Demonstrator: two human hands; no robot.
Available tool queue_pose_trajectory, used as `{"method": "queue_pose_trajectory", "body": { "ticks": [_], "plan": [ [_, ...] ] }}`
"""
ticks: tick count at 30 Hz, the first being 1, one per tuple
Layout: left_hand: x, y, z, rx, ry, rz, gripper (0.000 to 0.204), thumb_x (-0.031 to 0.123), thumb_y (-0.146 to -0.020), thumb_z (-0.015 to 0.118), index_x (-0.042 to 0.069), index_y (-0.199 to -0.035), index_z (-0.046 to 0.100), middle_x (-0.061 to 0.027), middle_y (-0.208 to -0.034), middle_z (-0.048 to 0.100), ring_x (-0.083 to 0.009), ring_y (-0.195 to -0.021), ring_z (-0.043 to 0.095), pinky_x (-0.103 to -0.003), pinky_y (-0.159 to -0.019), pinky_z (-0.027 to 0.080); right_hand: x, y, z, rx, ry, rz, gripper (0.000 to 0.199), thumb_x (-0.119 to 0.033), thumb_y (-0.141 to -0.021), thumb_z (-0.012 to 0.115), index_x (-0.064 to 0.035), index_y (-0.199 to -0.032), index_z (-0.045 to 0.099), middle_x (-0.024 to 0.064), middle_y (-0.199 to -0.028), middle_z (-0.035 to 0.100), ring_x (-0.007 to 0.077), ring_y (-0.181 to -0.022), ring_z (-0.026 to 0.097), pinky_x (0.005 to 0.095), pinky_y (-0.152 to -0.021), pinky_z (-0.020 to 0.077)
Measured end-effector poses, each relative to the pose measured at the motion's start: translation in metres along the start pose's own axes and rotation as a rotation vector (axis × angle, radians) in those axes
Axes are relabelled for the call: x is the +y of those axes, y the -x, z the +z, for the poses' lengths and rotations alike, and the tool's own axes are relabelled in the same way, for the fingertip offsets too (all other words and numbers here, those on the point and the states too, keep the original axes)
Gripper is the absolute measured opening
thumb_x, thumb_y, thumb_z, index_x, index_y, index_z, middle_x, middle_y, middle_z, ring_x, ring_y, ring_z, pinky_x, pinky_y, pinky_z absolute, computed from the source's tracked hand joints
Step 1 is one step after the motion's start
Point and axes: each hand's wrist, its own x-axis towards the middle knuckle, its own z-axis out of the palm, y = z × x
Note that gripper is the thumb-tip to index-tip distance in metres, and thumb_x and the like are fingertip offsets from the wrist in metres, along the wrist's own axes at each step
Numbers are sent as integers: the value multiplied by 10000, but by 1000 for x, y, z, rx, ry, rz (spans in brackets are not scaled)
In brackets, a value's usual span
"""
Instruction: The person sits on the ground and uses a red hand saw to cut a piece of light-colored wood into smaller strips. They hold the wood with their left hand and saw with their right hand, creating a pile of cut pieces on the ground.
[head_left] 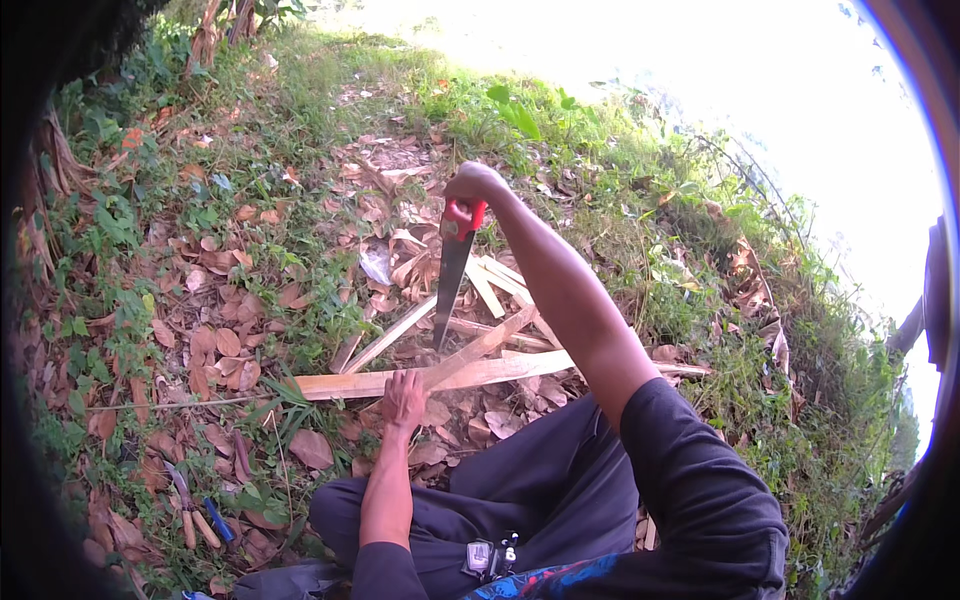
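My right hand (474, 184), raised ahead of me with the arm stretched out, is closed around the red handle of a hand saw (453, 280). The dark blade points downward, its tip close to the pale wood pieces. Across the ground in front of my legs lies a long wooden plank (500, 370). A shorter wooden strip (484, 346) slants over it, its near end beside my left hand (404, 402). The fingers of that hand are bent over the plank and grip it. Whether the saw's teeth touch any wood cannot be made out.
Several loose wooden strips (484, 288) lie in a pile beyond the plank. At the lower left, tools with wooden handles (197, 520) and a blue-handled tool (218, 520) rest on the ground. Dry leaves (225, 345) and grass surround me. My folded legs (540, 470) are close to the plank.
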Motion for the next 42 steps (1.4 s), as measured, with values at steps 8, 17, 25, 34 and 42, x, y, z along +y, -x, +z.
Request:
{"method": "queue_pose_trajectory", "body": {
  "ticks": [8,17,25,34,42],
  "plan": [
    [-5,-15,-24,-86,160,-97,504,332,-756,801,94,-1173,649,-83,-1060,590,-280,-1041,549,-425,-889,455,82,104,-22,7,-1483,81,162,-119,-914,608,17,-828,612,95,-671,624,202,-545,622,338,-547,539],
    [-17,-19,-44,12,2,-93,445,285,-797,771,88,-1175,646,-156,-1146,554,-322,-1107,546,-458,-925,466,122,247,55,435,-1619,222,293,-172,-987,589,-115,-722,478,-53,-557,401,51,-423,346,229,-381,277],
    [30,4,-41,-70,163,-231,545,282,-790,795,49,-1252,623,-173,-1095,559,-307,-1035,563,-417,-873,508,154,323,59,655,-1705,245,257,-152,-993,605,-69,-759,537,-41,-565,369,55,-437,312,221,-398,261],
    [21,-15,-70,-30,75,-292,565,274,-813,774,73,-1315,611,-167,-1152,551,-284,-1063,553,-375,-909,492,155,356,58,507,-1702,173,281,-223,-1028,546,-79,-792,494,-51,-523,309,55,-399,238,226,-381,211],
    [28,20,-30,-142,25,-340,573,218,-790,779,49,-1307,596,-218,-1235,537,-317,-1089,561,-448,-932,509,134,365,58,539,-1739,174,262,-227,-1023,553,-60,-826,507,-37,-536,316,67,-414,256,225,-398,224]
  ]
}}
